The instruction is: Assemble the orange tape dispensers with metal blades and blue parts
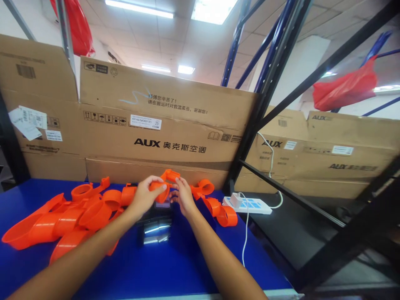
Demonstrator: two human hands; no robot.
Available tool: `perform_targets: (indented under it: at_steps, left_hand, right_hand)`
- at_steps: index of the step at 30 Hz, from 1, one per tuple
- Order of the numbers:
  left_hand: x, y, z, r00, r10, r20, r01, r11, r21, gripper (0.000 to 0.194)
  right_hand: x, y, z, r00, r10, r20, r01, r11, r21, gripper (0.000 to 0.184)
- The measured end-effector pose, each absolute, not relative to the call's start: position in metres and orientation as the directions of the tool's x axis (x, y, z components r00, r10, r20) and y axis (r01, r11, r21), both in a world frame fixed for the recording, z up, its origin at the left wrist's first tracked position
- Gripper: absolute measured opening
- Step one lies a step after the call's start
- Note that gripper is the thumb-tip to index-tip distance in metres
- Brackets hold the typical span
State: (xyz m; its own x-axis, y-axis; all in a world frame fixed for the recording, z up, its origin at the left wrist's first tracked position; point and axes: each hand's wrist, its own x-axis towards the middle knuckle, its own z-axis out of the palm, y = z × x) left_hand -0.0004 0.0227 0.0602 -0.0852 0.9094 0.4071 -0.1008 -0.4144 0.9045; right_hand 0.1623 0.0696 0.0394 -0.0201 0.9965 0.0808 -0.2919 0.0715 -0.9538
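Observation:
My left hand and my right hand are both closed on one orange plastic scoop-shaped part, held just above a small dark scale-like device with a metal front on the blue table. The left hand wraps the part's round cup. With a fingertip pinch, the right hand grips the handle end. A heap of the same orange parts lies to the left. A few more orange parts lie to the right of my hands.
Large brown AUX cardboard boxes wall off the back of the table. A white power strip with a plugged-in white cable lies at the table's right edge. Black and blue rack beams cross the right side.

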Motion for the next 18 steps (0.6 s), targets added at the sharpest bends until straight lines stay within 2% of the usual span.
perform_targets:
  at_steps: [3, 5, 11, 16, 18]
  left_hand:
    - [0.023, 0.010, 0.043, 0.064, 0.928, 0.366, -0.237, -0.342, 0.909, 0.030]
    - [0.028, 0.006, 0.034, 0.100, 0.930, 0.355, -0.286, -0.315, 0.905, 0.033]
    - [0.022, 0.020, 0.018, -0.046, 0.957, 0.288, -0.390, -0.283, 0.876, 0.040]
    - [0.028, 0.024, 0.003, 0.029, 0.985, 0.168, -0.488, -0.133, 0.863, 0.041]
    - [0.023, 0.024, -0.002, 0.003, 0.992, 0.127, -0.499, -0.109, 0.860, 0.038]
  right_hand:
    - [0.168, 0.068, 0.031, 0.006, 0.993, 0.119, -0.264, 0.116, -0.958, 0.034]
    - [0.170, 0.068, 0.025, 0.017, 0.989, 0.147, -0.240, 0.147, -0.960, 0.032]
    - [0.169, 0.069, 0.017, 0.017, 0.967, 0.255, -0.159, 0.255, -0.954, 0.035]
    - [0.155, 0.056, 0.011, -0.085, 0.942, 0.324, 0.020, 0.327, -0.945, 0.043]
    - [0.156, 0.048, 0.012, -0.150, 0.926, 0.346, 0.123, 0.365, -0.923, 0.044]
